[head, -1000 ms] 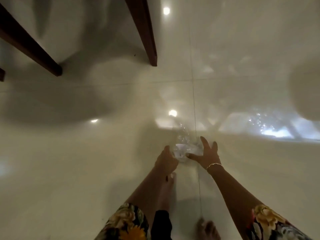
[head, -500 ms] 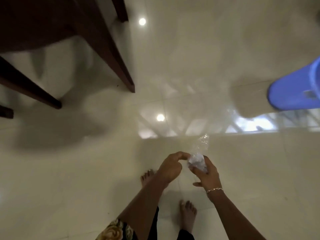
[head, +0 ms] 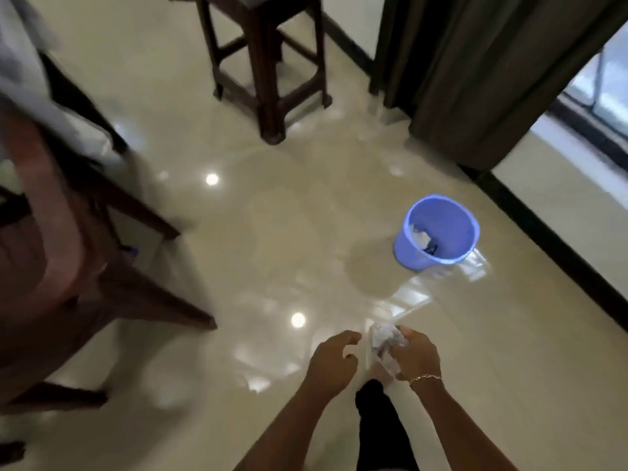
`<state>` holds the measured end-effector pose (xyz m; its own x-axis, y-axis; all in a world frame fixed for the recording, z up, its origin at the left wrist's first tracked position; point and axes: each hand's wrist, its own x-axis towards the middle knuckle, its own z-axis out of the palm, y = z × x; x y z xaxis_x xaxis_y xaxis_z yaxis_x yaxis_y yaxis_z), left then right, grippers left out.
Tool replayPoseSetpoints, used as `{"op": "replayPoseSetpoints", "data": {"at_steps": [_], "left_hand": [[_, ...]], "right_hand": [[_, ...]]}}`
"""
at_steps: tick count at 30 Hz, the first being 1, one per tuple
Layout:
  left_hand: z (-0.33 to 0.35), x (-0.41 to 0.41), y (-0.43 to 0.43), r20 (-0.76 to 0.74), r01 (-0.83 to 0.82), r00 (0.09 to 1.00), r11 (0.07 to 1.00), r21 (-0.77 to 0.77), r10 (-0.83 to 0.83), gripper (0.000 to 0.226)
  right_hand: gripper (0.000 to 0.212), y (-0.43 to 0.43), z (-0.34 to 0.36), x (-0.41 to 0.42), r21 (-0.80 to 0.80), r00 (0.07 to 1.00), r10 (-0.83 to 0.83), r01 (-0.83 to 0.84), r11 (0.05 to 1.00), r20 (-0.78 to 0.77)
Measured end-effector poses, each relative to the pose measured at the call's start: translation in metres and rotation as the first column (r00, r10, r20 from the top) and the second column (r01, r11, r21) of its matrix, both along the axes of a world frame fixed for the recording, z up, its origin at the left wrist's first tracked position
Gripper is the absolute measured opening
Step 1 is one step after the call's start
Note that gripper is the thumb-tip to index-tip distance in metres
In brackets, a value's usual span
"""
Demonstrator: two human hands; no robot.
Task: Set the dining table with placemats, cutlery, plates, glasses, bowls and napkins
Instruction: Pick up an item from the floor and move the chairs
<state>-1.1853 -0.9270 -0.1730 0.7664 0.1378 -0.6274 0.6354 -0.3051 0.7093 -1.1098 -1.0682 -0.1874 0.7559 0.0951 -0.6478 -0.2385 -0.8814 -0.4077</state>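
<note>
Gripping a crumpled clear plastic wrapper [head: 385, 341], the right hand [head: 416, 355] holds it above the floor [head: 272, 249]; I can't tell whether the curled left hand [head: 334, 363] beside it touches. The blue bin [head: 407, 248] stands ahead, apart.

Glossy, mirror-smooth cream tile over the floor [head: 238, 260], throwing back round spots of light. Dark wood with a slight sheen in the stool [head: 268, 73] and chair [head: 112, 290]. Heavy matt cloth in the curtain [head: 475, 79]. Smooth blue plastic in the bucket [head: 455, 222]. Thin, clear, crinkled plastic film [head: 385, 339] gripped in the right hand [head: 419, 356]; fine gold-toned metal bracelet [head: 426, 378] at its wrist.
</note>
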Motion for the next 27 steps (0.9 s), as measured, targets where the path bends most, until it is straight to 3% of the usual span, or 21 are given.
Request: {"op": "replayPoseSetpoints", "data": {"at_steps": [2, 4, 7, 13, 16, 19, 22, 25, 27], "left_hand": [[0.009, 0.038, -0.011, 0.012, -0.02, 1.0, 0.997, 0.069, 0.019, 0.044], [0.012, 0.079, -0.024, -0.014, -0.019, 1.0, 0.993, 0.114, 0.021, 0.043], [0.016, 0.14, -0.042, -0.036, 0.011, 0.999, 0.993, 0.117, -0.007, 0.04], [0.01, 0.247, -0.059, -0.098, 0.006, 0.995, 0.992, 0.122, 0.006, 0.038], [-0.007, 0.29, -0.053, -0.111, 0.078, 0.992, 0.984, 0.161, -0.06, 0.057], [-0.038, 0.331, -0.044, -0.141, 0.19, 0.976, 0.961, 0.201, -0.163, 0.045], [-0.074, 0.367, -0.036, -0.152, 0.271, 0.96, 0.923, 0.274, -0.236, 0.055], [-0.099, 0.401, -0.03, -0.164, 0.347, 0.937, 0.882, 0.319, -0.309, 0.053], [-0.111, 0.416, -0.026, -0.085, 0.343, 0.937, 0.84, 0.42, -0.34, 0.044]], "right_hand": [[0.038, -0.014, 0.005, 0.032, -0.004, 0.995, -0.096, 0.096, 0.995, 0.01], [0.048, -0.031, 0.012, 0.069, 0.114, 0.94, -0.337, 0.341, 0.933, -0.055], [0.025, -0.055, 0.021, 0.129, 0.137, 0.867, -0.458, 0.486, 0.863, -0.195], [0.04, -0.08, 0.022, 0.248, 0.026, 0.888, -0.399, 0.415, 0.909, -0.227], [0.063, -0.08, 0.003, 0.298, -0.006, 0.894, -0.38, 0.39, 0.921, -0.238], [0.077, -0.076, -0.03, 0.345, -0.112, 0.912, -0.347, 0.33, 0.937, -0.219], [0.074, -0.067, -0.077, 0.381, -0.199, 0.923, -0.275, 0.226, 0.953, -0.269], [0.09, -0.059, -0.127, 0.413, -0.271, 0.91, -0.247, 0.159, 0.949, -0.334], [0.1, -0.055, -0.15, 0.429, -0.295, 0.901, -0.234, 0.126, 0.947, -0.366]]}}
